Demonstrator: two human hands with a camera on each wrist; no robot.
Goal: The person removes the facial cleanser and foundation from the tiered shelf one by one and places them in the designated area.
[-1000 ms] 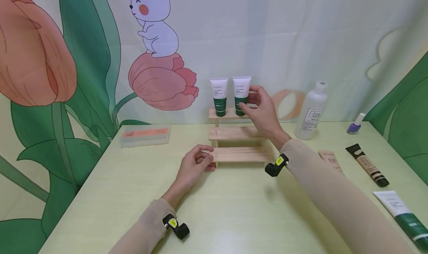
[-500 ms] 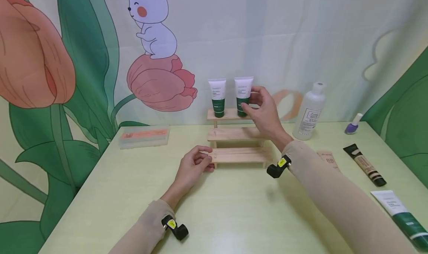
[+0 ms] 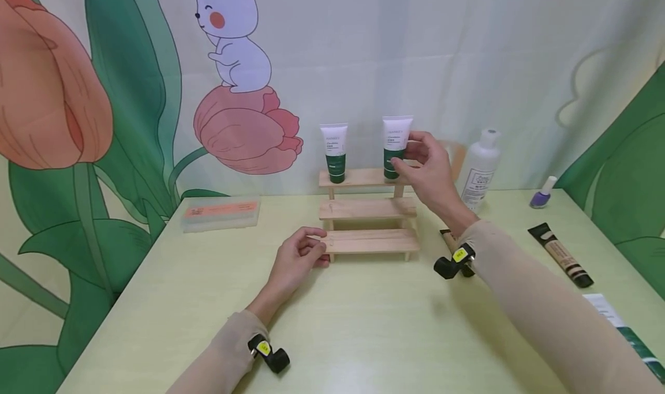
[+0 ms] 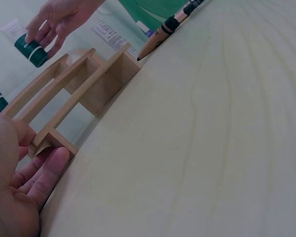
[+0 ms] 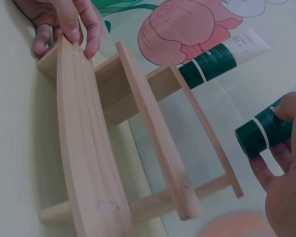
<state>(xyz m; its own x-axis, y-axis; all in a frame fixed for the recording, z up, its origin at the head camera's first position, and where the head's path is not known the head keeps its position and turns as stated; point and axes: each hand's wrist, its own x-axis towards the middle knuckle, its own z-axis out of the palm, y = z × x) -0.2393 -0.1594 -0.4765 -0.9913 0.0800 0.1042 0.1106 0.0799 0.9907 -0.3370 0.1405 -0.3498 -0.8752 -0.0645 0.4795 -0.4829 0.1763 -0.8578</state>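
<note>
In the head view, a three-step wooden display stand stands on the table. My left hand grips the left end of its lowest step, with fingers around the end leg in the left wrist view. My right hand pinches a white and green cream tube by its green lower part, cap down. That tube hangs near the right end of the top step, with a gap to the wood in the right wrist view. A matching cream tube stands cap down on the top step's left end.
Behind my right forearm stands a white bottle, with purple nail polish farther right. A black and beige tube and a larger white-green tube lie at right. A flat clear case lies at left.
My right hand has moved the cream tube to the right, away from the matching one and toward the top step's right end. My left hand keeps its grip on the stand.
</note>
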